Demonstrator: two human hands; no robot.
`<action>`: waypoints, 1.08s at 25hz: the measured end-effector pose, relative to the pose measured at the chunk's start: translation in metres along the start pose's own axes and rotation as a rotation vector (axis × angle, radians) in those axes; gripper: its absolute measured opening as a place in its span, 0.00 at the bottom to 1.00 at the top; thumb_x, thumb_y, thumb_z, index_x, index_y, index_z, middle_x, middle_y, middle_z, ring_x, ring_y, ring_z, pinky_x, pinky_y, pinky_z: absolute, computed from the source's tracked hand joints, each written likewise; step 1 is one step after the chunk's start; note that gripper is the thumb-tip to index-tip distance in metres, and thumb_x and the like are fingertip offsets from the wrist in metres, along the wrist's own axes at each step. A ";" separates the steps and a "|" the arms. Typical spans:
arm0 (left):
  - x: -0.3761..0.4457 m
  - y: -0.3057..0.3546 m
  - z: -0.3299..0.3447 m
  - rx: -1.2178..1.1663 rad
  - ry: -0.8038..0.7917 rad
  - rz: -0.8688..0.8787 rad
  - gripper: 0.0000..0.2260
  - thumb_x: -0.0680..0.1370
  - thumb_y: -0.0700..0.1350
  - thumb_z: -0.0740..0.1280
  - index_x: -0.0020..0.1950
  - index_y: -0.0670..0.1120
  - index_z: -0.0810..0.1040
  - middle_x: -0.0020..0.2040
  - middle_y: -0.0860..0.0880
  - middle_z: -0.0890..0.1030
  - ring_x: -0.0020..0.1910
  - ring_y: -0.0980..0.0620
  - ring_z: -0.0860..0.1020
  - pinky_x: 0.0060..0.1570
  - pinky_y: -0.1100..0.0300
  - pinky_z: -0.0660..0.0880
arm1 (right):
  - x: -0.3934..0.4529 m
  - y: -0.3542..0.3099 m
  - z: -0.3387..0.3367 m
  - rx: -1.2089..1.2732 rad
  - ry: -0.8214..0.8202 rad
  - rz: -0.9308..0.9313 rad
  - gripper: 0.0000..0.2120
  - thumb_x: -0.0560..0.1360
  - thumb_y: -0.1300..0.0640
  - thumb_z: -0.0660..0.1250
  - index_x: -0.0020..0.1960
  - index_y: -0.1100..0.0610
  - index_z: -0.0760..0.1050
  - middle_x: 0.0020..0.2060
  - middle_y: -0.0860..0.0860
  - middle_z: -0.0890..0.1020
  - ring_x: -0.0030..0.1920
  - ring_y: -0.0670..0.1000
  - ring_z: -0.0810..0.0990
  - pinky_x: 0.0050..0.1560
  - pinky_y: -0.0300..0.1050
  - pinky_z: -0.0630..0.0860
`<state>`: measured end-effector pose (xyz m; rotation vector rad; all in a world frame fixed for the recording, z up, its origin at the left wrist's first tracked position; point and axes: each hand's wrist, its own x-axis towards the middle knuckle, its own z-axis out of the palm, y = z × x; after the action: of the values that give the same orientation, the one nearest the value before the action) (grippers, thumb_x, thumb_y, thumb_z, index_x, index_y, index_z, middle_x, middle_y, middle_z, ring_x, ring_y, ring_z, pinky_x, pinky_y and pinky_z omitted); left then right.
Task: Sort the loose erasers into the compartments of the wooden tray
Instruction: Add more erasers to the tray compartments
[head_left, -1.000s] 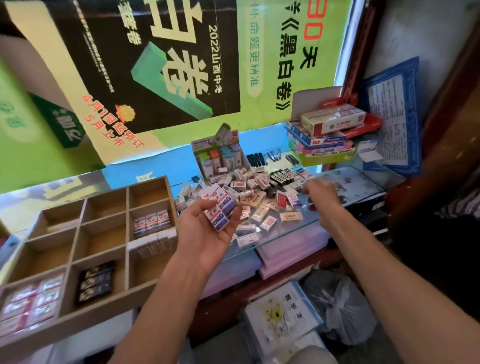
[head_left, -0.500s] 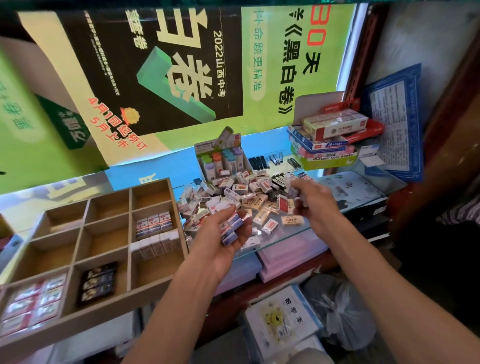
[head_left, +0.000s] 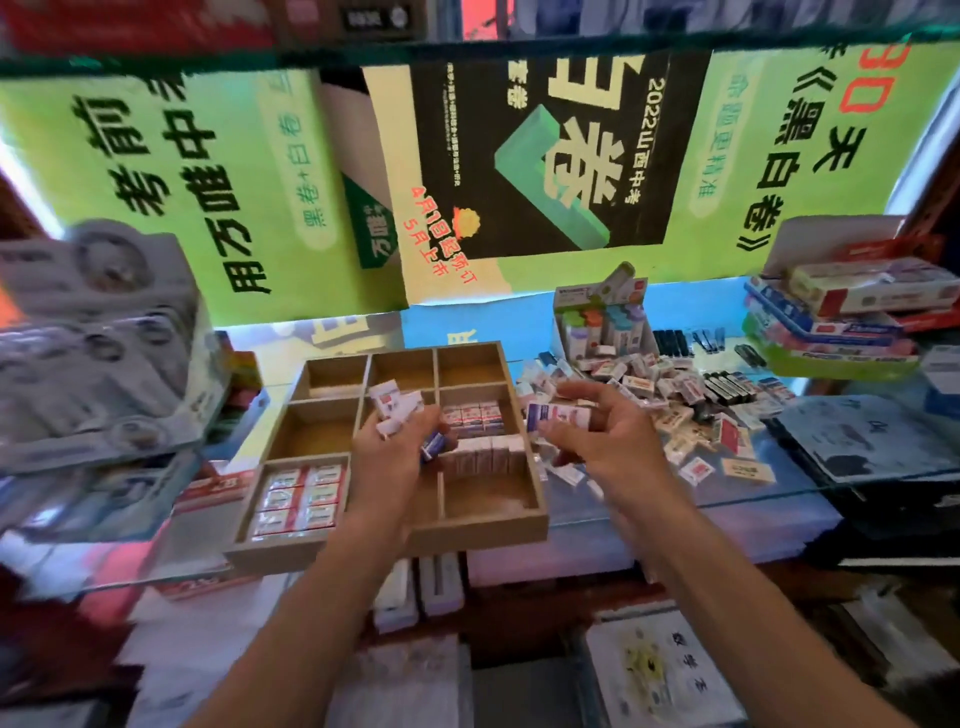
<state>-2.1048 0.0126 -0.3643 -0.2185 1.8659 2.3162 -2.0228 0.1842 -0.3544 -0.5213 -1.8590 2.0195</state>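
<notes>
Over the wooden tray (head_left: 483, 525), a clutch of erasers (head_left: 397, 410) is gripped in the left hand (head_left: 395, 457) and one eraser (head_left: 558, 417) is pinched in the right hand (head_left: 602, 436) — the loose pile (head_left: 670, 395) is spread at the right, on the glass counter (head_left: 779, 499).

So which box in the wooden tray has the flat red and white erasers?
The front left compartment of the wooden tray. Its erasers lie flat, filling it; the right-hand compartments hold theirs standing in rows.
</notes>
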 end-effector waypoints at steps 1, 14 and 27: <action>0.009 0.004 -0.021 0.178 0.054 0.100 0.08 0.78 0.45 0.69 0.56 0.47 0.79 0.49 0.48 0.84 0.49 0.47 0.83 0.45 0.53 0.80 | 0.002 -0.003 0.007 0.078 0.020 0.034 0.14 0.72 0.67 0.74 0.54 0.55 0.80 0.46 0.52 0.85 0.41 0.50 0.84 0.39 0.43 0.81; 0.034 -0.007 -0.078 0.654 0.012 0.414 0.13 0.80 0.49 0.67 0.64 0.50 0.73 0.51 0.52 0.79 0.44 0.59 0.76 0.38 0.64 0.71 | 0.013 -0.025 0.053 0.109 0.134 0.176 0.08 0.80 0.64 0.63 0.56 0.56 0.78 0.44 0.58 0.82 0.38 0.55 0.83 0.37 0.49 0.83; 0.039 -0.010 -0.080 0.711 -0.014 0.444 0.15 0.80 0.51 0.66 0.66 0.50 0.71 0.51 0.55 0.77 0.40 0.62 0.75 0.34 0.70 0.67 | 0.087 0.006 0.072 -1.274 0.103 -0.245 0.02 0.71 0.57 0.73 0.42 0.55 0.82 0.41 0.52 0.83 0.43 0.53 0.81 0.41 0.45 0.77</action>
<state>-2.1401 -0.0619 -0.3989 0.3291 2.7937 1.6701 -2.1342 0.1634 -0.3580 -0.6009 -2.7609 0.4316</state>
